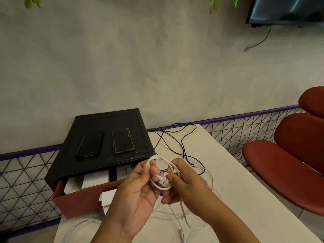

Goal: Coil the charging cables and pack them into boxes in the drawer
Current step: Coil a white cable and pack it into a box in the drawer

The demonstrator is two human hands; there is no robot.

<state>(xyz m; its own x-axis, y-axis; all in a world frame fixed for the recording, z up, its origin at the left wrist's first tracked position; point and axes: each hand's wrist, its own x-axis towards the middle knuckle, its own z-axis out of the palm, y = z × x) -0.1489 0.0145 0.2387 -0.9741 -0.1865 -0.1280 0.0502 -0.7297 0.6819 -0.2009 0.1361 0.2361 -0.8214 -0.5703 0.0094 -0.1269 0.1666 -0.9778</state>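
Grey plaster wall (pixel 122 58) behind, white table (pixel 228 163) underneath: that's the patch I'm steering over. Just above the table, in front of the open red drawer (pixel 78 202), I have a white charging cable (pixel 158 156) wound into a small round coil between both hands. My left hand (pixel 138 186) pinches the left side of the loops, thumb and fingers curled round them. My right hand (pixel 184 183) pinches the cable at the plug (pixel 164 182), which lies across the lower part of the coil.

I judge the step to be securing the coil. To do it well I'd hold the left pinch firm so the turns sit together, pass the plug end through the ring without tugging at the connector's neck, and make the coil small enough for a box. A white strand hangs below my right hand; I can't tell whether it belongs to this cable.

White boxes (pixel 91 181) sit in the drawer just behind my left hand. Further out, loose white cables (pixel 77 228) lie on the table and a black cable (pixel 177 146) trails toward the wall. Two phones (pixel 122 141) rest on the black drawer unit (pixel 105 123), and a red chair (pixel 289 163) stands to the right.
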